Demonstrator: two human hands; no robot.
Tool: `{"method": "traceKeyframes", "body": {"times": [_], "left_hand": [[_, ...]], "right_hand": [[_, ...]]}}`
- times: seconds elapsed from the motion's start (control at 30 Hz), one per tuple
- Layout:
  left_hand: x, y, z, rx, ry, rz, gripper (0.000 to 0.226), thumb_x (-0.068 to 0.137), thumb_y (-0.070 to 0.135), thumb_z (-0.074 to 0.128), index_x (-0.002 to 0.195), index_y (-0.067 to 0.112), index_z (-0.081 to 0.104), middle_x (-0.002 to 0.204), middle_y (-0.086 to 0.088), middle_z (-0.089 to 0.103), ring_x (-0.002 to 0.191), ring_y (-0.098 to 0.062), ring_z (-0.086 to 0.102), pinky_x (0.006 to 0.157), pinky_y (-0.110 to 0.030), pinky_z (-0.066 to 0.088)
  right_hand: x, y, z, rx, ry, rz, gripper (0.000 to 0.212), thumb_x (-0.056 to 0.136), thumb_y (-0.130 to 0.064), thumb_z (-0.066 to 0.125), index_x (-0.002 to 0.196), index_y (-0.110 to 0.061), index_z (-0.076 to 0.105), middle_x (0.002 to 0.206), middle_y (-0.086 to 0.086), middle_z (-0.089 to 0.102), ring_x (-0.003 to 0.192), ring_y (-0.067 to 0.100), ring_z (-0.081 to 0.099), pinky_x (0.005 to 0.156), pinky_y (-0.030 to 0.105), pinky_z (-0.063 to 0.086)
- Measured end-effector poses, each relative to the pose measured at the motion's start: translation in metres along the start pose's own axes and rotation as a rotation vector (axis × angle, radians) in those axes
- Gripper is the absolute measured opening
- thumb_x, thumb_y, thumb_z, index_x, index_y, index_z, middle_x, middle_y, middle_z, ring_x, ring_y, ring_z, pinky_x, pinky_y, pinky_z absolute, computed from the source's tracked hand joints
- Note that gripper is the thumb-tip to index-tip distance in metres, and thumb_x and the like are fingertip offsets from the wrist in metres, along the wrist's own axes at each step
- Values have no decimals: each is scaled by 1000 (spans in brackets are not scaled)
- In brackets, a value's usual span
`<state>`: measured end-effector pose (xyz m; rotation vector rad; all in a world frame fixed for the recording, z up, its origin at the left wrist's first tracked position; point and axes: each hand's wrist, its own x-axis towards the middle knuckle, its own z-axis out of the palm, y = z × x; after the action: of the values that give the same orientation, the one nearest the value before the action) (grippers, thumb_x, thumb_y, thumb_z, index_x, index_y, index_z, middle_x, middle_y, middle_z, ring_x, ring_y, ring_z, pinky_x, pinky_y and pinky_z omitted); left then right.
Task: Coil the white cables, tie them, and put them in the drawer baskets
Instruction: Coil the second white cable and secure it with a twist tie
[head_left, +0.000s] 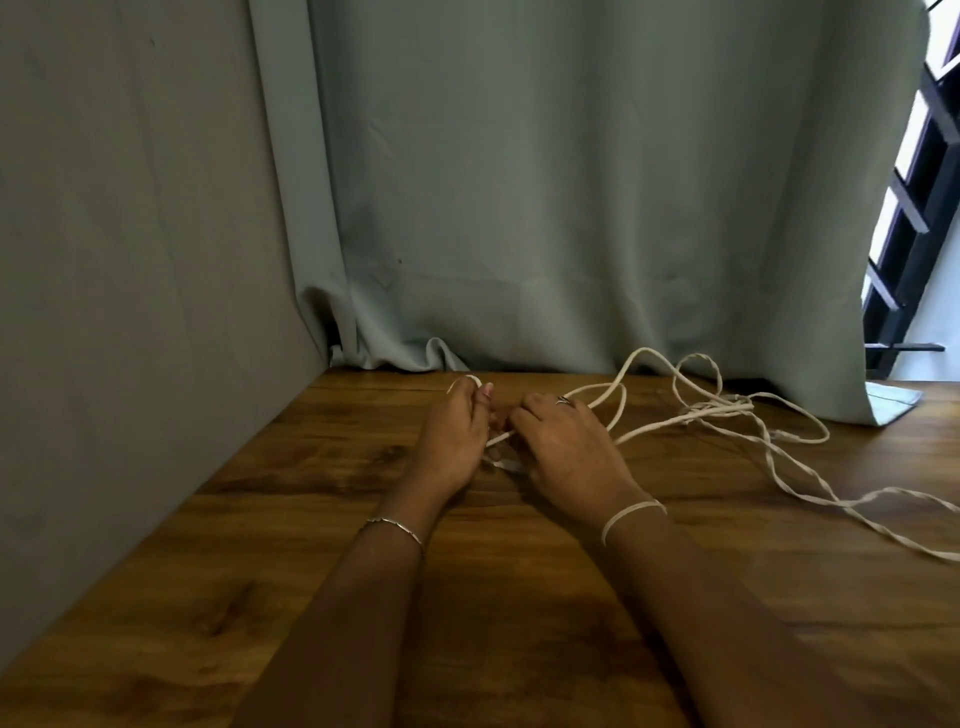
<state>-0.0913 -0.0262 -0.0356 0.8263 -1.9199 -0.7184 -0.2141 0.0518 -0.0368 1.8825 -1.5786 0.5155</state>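
Note:
A long white cable (717, 408) lies tangled in loose loops on the wooden table (291, 519), trailing off to the right edge of view. My left hand (452, 436) grips one end of the cable, with a small loop showing over its fingertips. My right hand (566, 447) is curled round the same cable a little to the right, close beside the left hand. A short stretch of cable runs between the two hands. A white band (631, 514) sits round my right wrist. No drawer or baskets are in view.
A grey curtain (571, 182) hangs along the table's back edge, its hem resting on the wood at the right. A grey wall (130, 260) bounds the table on the left. A dark barred window (919, 182) shows at the far right.

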Motion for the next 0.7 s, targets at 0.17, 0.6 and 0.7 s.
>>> {"method": "traceKeyframes", "body": {"times": [0.17,0.6,0.7], "left_hand": [[-2,0,3,220,-81,43,28,103,30,37,84,19,55,79,-1,60,73,-16,58,65,-32,44],[-13,19,-10,-699,-354,-429,43,97,43,48,63,16,51,45,8,34,37,-6,24,38,-19,25],[-7,17,-16,-1094,-310,-469,43,98,39,46,63,16,51,46,8,29,36,-5,20,39,-18,28]], "right_hand": [[-2,1,5,56,-21,20,33,81,-15,69,113,-13,59,109,6,60,100,23,57,91,36,45],[-3,12,13,127,-44,217,26,84,-11,65,106,-16,53,107,5,61,98,22,56,88,32,41],[-7,17,13,116,-121,265,19,90,-14,53,108,-17,47,108,8,62,98,27,56,89,34,39]]}}
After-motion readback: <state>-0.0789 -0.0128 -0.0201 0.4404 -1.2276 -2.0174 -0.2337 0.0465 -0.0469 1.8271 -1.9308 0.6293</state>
